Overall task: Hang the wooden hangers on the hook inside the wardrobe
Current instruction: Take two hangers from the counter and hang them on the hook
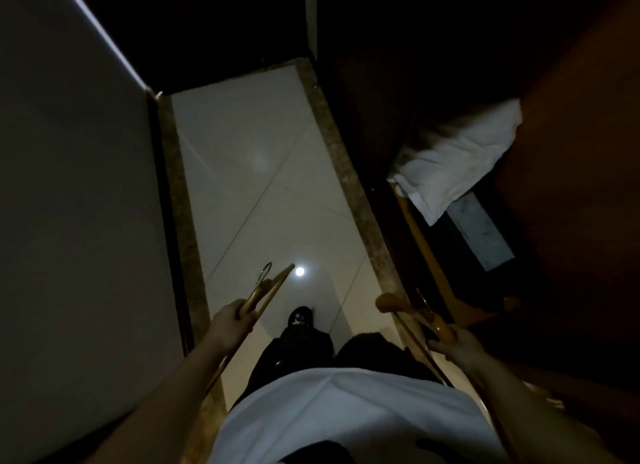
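I look straight down a dim, narrow corridor. My left hand [230, 320] grips a wooden hanger [268, 292] whose metal hook points forward over the pale floor. My right hand [457, 344] grips a second wooden hanger [398, 304], its rounded end pointing left. The open wardrobe [561, 152] is the dark wooden space on my right. No hook inside it shows in this dark view.
A white pillow [457, 162] lies on a shelf in the wardrobe, over a dark box with a pale panel [481, 235]. A grey wall [69, 186] runs along my left. The tiled floor [259, 172] with a marble border stretches ahead; my dark shoe [300, 316] stands on it.
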{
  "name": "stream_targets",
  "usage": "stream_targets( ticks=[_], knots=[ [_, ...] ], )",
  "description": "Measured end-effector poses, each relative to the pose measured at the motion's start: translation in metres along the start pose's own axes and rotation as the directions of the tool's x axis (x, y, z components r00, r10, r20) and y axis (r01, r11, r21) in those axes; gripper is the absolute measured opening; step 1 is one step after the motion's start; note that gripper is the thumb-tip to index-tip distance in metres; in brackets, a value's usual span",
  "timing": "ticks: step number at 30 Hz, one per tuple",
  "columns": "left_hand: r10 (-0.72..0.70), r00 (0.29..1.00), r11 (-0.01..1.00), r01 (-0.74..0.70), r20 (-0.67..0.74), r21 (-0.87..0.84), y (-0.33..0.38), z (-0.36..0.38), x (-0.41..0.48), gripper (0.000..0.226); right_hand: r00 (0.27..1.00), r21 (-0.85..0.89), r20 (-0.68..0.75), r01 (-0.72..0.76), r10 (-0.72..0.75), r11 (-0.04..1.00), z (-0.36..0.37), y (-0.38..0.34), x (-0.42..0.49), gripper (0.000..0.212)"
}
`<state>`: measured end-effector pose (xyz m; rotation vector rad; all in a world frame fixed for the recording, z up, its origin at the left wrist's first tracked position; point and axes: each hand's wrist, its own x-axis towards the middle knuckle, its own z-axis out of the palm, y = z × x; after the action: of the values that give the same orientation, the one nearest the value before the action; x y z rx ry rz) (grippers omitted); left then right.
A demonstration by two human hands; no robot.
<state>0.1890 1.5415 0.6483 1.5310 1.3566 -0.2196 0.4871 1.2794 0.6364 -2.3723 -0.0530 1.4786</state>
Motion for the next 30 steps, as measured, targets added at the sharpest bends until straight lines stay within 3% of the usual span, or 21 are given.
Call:
stream_targets(
  ticks=[5, 12, 18, 22, 25, 30],
  knots=[
    [-0.009, 0.998, 0.998, 0.005, 0.064, 0.062, 0.033, -0.026, 0.054, 0.01, 0.999, 0.091, -0.048, 0.005, -0.001, 0.996, -0.011, -0.05, 0.012, 0.046],
    [0.072, 0.987, 0.978, -0.099, 0.145, 0.185, 0.103, -0.031, 0.121, 0.02, 0.986, 0.223, -0.074, 0.16, -0.147, 0.962, -0.055, -0.114, 0.043, 0.051],
    [0.229, 0.947, 0.93, -0.282, 0.226, 0.237, 0.206, -0.008, 0.162, 0.018, 0.901, 0.21, -0.351, 0.34, -0.254, 0.917, -0.109, -0.146, 0.071, 0.025],
    [0.353, 0.891, 0.872, -0.424, 0.286, 0.243, 0.28, 0.003, 0.191, 0.029, 0.845, 0.187, -0.48, 0.359, -0.234, 0.914, -0.151, -0.164, 0.082, 0.022],
    [0.428, 0.839, 0.823, -0.516, 0.337, 0.239, 0.334, 0.013, 0.204, 0.02, 0.811, 0.143, -0.558, 0.303, -0.176, 0.942, -0.177, -0.176, 0.088, 0.033],
    [0.527, 0.686, 0.668, -0.699, 0.501, 0.255, 0.409, 0.024, 0.226, 0.012, 0.733, 0.061, -0.664, 0.247, -0.145, 0.967, -0.209, -0.198, 0.079, 0.04]
  ],
)
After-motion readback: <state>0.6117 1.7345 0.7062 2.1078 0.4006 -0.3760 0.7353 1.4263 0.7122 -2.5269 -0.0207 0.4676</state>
